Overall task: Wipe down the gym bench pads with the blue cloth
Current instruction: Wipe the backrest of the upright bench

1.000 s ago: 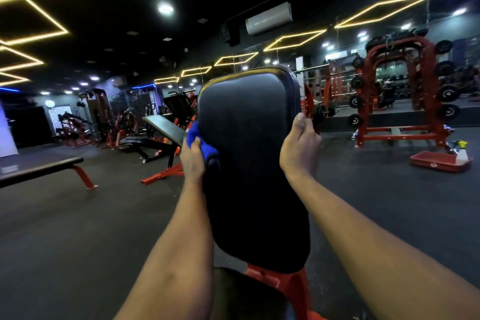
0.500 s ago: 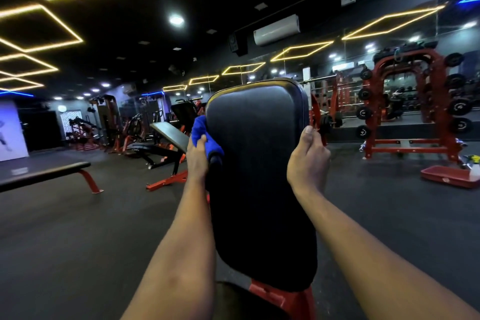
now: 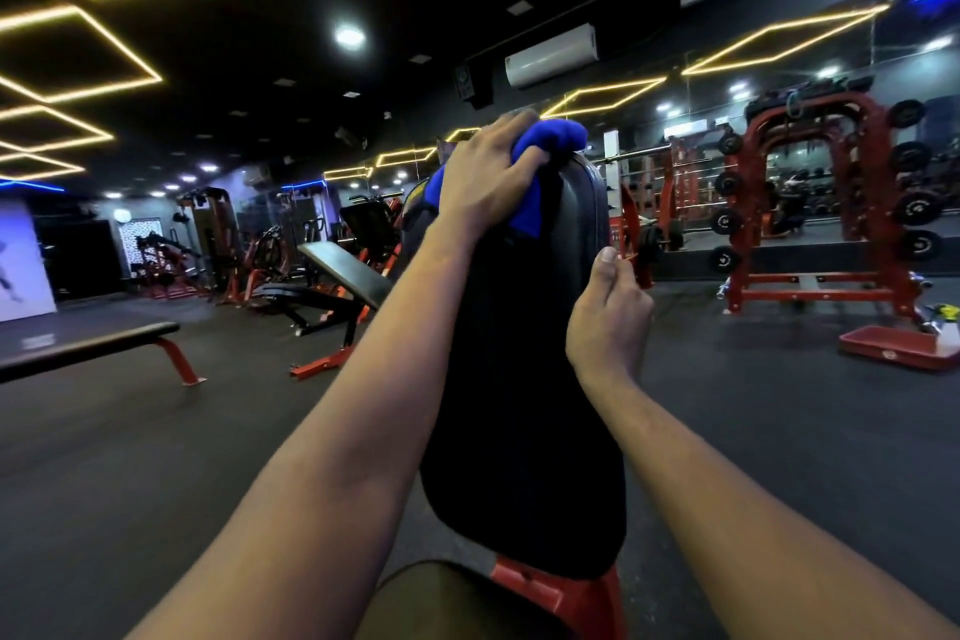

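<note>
left fingers point(image 3: 496, 138) clutch blue cloth point(image 3: 557, 138), right fingers point(image 3: 609, 264) grip pad point(image 3: 519, 379), bottle point(image 3: 944, 314) in red tray point(image 3: 893, 354)

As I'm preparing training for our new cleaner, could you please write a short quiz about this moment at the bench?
1. True or false: the right hand holds the cloth.
2. Where on the pad is the cloth? A top, B middle, C bottom.
3. What does the right hand grip?
Key: 1 false, the left hand holds it; 2 A; 3 the pad's right edge.
</note>
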A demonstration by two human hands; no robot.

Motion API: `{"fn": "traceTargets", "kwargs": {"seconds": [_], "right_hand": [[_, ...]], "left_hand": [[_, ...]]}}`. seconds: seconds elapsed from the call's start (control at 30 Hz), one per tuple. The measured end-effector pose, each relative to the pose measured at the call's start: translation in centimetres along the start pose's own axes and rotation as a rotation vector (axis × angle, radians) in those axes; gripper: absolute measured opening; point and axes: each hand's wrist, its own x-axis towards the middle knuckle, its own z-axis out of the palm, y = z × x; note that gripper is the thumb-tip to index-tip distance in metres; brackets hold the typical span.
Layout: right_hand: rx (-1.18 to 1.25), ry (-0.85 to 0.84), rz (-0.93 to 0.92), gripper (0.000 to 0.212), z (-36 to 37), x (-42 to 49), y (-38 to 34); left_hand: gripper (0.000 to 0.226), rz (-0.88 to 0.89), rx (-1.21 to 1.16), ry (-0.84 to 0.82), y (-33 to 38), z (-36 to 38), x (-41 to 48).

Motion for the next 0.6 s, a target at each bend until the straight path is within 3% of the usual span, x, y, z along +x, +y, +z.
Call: {"fn": "traceTargets", "kwargs": {"seconds": [0.1, 0.27, 0.37, 0.47, 0.6], "right_hand": [[-0.003, -0.015, 0.019, 0.05, -0.1, 0.0, 0.0], [-0.026, -0.007, 0.019, 0.052, 0.1, -0.1, 0.2], [-0.02, 0.003, 0.008, 0.051, 0.1, -0.1, 0.2], [-0.012, -0.001, 0.012, 0.048, 0.0, -0.2, -0.1], [-0.012, 0.011, 0.013, 0.047, -0.2, -0.1, -0.2]], "left_hand": [[0.037, -0.012, -0.026, -0.037, -2.5, -0.8, -0.3], [0.042, -0.418, -0.088, 0.009, -8.6, -2.8, -1.3], [0.039, -0.498, -0.09, 0.072, -7.8, -2.0, -1.5], [0.049, -0.377, -0.005, 0.121, -4.1, -0.3, -0.8], [0.041, -0.066, 0.035, 0.102, 0.4, 1.4, -0.8]]}}
